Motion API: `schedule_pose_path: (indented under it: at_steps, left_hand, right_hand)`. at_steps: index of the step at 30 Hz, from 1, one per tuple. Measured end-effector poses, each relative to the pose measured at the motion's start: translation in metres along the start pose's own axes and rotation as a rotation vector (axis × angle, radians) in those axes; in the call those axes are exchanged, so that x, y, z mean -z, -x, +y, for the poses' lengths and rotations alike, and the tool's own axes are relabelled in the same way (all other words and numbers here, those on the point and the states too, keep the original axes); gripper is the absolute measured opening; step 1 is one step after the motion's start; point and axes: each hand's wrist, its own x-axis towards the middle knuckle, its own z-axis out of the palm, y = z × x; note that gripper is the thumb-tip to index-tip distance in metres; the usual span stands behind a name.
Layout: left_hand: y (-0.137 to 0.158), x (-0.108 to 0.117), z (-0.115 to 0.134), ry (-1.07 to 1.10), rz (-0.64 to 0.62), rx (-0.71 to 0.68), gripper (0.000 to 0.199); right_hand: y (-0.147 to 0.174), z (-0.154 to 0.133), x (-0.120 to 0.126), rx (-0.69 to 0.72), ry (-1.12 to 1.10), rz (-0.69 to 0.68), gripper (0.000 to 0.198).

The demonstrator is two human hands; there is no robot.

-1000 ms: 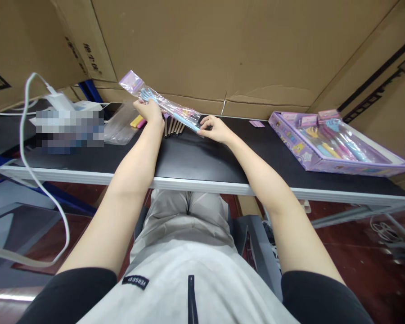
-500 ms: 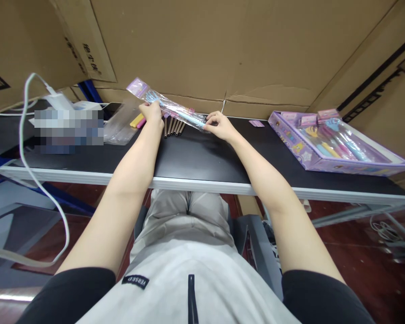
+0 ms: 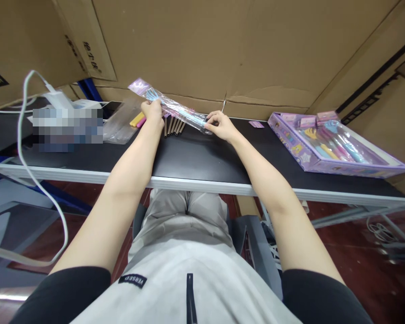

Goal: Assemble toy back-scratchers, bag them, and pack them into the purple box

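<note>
A light-blue hand-shaped back scratcher (image 3: 180, 109) lies inside a clear plastic bag with a purple header card (image 3: 140, 85). It is held slanted above the table, card end up and to the left. My left hand (image 3: 151, 111) is closed around the bag just below the scratcher's blue claw. At the lower right end, my right hand (image 3: 221, 126) pinches the bag between thumb and fingers. Under and behind the bag, several metal rods (image 3: 173, 127) with coloured claw ends lie on the black table (image 3: 199, 157). Yellow and pink handles (image 3: 137, 119) show beside my left wrist.
A purple display box (image 3: 300, 150) with several bagged scratchers stands at the right. Small pink cards (image 3: 256, 124) lie left of it. Clear bags (image 3: 119, 123) are at the left, near a white cable (image 3: 23, 121). Cardboard (image 3: 195, 49) walls the back.
The bagged back scratcher stays in both hands, with the left hand shifted very slightly. The whole view has moved a little.
</note>
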Motion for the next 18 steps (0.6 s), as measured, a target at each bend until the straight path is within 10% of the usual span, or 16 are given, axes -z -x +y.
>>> schedule_pose_path:
  at_steps: [4,18]
  left_hand:
    - [0.023,-0.004,0.012,0.224,0.203,0.132,0.024]
    - [0.011,-0.004,-0.002,0.175,0.026,0.169,0.039]
  right_hand:
    - [-0.002,-0.002,-0.002,-0.004,-0.006,-0.005,0.029]
    - [-0.001,0.006,0.000,-0.128,-0.024,0.035,0.029]
